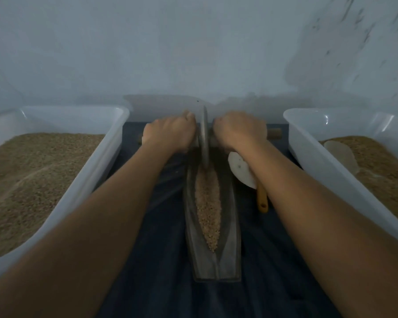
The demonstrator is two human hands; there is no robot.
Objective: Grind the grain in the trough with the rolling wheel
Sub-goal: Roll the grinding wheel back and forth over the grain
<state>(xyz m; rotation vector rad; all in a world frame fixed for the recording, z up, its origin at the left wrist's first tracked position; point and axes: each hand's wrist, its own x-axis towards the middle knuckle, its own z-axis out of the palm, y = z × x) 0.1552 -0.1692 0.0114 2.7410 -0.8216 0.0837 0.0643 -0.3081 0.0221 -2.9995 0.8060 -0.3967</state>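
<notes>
Grinding stroke | left hand (170, 131) and right hand (236, 130) grasp wooden axle (275, 133); grey metal rolling wheel (204, 136) at far end of dark boat-shaped trough (230, 226) | next, likely: draw it near through tan grain (207, 207), upright

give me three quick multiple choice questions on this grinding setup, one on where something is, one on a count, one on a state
1. Where along the trough is the rolling wheel?
A. at the far end
B. at the near end
C. lying outside it on the cloth

2. How many white plastic bins hold grain?
A. one
B. two
C. four

3. What are the hands doing?
A. both resting flat on the cloth
B. one scooping grain from a bin
C. each gripping the wheel's axle handle on its own side

Answers:
1. A, the wheel stands upright at the far end, with grain lying along the trough in front of it.
2. B, a left bin and a right bin flank the trough.
3. C, the left hand and right hand curl round the handle beside the wheel.
</notes>
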